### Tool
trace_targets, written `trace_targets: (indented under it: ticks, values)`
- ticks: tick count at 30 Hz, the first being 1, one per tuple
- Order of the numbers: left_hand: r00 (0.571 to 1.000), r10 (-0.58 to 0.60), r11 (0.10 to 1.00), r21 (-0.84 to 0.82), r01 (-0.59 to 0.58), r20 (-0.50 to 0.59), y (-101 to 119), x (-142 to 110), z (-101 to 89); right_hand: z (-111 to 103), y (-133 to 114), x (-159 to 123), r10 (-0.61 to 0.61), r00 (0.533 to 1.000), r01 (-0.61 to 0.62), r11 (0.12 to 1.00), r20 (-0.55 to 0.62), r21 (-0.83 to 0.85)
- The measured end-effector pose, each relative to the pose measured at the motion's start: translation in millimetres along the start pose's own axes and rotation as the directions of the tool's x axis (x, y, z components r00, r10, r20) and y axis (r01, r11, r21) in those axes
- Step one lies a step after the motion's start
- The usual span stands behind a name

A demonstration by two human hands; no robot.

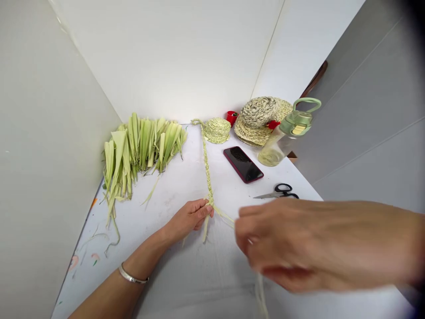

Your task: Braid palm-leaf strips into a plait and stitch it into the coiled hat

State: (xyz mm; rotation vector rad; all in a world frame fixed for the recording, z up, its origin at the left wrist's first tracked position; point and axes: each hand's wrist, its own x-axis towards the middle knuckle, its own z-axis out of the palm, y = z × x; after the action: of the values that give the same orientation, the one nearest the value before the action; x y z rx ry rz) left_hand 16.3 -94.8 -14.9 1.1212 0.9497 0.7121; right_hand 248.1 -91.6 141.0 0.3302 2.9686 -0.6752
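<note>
A pale green braid of corn husk (206, 164) runs from a coil (217, 130) at the back down the table. Its lower end is pinched between the thumb and fingers of my left hand (194, 215), which wears a silver bracelet on the wrist. Loose husk strands hang below that grip. One strand (224, 215) stretches right from the braid's end to my right hand (275, 241). Slightly blurred, my right hand is closed around this strand, and its tail dangles underneath. The right fingertips are partly hidden by the hand itself.
Corn husks (142, 141) are heaped at the back left. Scissors (279, 191), a phone (243, 164) and a clear bottle (282, 137) lie or stand on the right. Behind them are woven husk pieces (259, 115) and a small red cup (232, 117). Walls border the table (186, 283).
</note>
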Motion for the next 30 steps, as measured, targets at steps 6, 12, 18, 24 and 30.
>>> trace_targets:
  ticks: [6,12,18,24,30]
  values:
    - [0.998,0.046,0.998,-0.032,-0.045,0.032,-0.9,0.9,-0.6,8.0,66.6,63.5,0.066,0.998,-0.065,0.998,-0.017,0.016]
    - [0.998,0.052,0.998,-0.049,-0.051,0.038,-0.8,1.8,0.2,22.7,77.7,70.9,0.118,0.992,-0.120,0.992,-0.054,-0.036]
    - [0.995,0.068,0.994,-0.089,-0.061,0.079,-1.3,1.2,-2.8,23.8,77.3,72.7,0.145,0.987,-0.149,0.987,-0.068,-0.059]
    - [0.999,0.039,0.997,-0.075,-0.038,0.022,-0.1,0.4,0.0,34.5,80.8,69.3,0.164,0.975,-0.166,0.986,-0.150,-0.001]
    - [1.000,-0.006,0.992,-0.122,0.004,-0.013,1.7,-0.2,1.2,49.6,91.8,56.2,0.358,0.865,-0.212,0.897,-0.353,0.388]
